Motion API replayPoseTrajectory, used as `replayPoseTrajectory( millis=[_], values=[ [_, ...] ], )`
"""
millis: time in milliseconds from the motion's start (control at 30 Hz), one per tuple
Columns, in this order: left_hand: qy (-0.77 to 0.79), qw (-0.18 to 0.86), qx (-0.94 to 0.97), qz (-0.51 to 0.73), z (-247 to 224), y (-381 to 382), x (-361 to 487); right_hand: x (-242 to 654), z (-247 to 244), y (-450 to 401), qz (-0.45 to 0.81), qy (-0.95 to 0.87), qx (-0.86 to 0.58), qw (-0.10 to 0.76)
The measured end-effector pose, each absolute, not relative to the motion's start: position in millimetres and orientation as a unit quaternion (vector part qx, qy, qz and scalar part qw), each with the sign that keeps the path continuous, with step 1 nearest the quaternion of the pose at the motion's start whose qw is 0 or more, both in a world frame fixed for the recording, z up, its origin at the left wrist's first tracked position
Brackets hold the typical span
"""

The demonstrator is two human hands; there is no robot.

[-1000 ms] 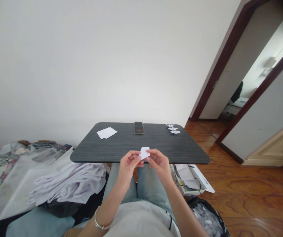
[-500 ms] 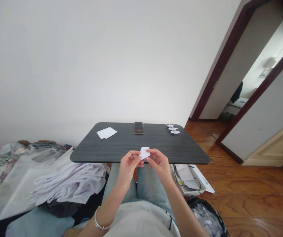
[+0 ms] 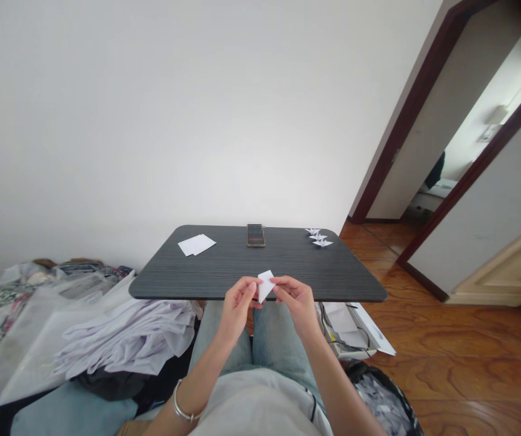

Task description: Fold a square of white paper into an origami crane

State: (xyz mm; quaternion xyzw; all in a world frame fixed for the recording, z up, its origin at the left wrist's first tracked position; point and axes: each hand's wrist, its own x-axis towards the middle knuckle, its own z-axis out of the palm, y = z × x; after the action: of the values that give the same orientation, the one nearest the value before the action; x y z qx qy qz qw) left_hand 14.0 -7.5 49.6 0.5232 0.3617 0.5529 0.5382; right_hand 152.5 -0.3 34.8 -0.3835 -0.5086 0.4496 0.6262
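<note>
Fingertips of the left hand (image 3: 237, 304) and right hand (image 3: 297, 301) grip a folded white paper (image 3: 266, 286) at the near edge of the dark, fine-grained worktop (image 3: 224, 266); broad and flat-topped half a second ago, it now shows a narrower kite shape, point down. Beyond lie overlapping white sheets (image 3: 195, 244), sharp-winged paper cranes (image 3: 323, 243) and a rectangular phone (image 3: 255, 235).

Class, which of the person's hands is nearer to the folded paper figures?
Right. The right hand is on the near side of the folded paper figures, slightly left of them; the left hand is also on the near side but farther left.
</note>
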Motion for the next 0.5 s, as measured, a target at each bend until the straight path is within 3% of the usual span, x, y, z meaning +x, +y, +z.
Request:
replayPoseTrajectory(
  millis=[500],
  values=[
    [0.366, 0.504, 0.565, 0.541, 47, 3, 3, 154, 30, 3, 0.515, -0.505, -0.365, 0.589]
  ],
)
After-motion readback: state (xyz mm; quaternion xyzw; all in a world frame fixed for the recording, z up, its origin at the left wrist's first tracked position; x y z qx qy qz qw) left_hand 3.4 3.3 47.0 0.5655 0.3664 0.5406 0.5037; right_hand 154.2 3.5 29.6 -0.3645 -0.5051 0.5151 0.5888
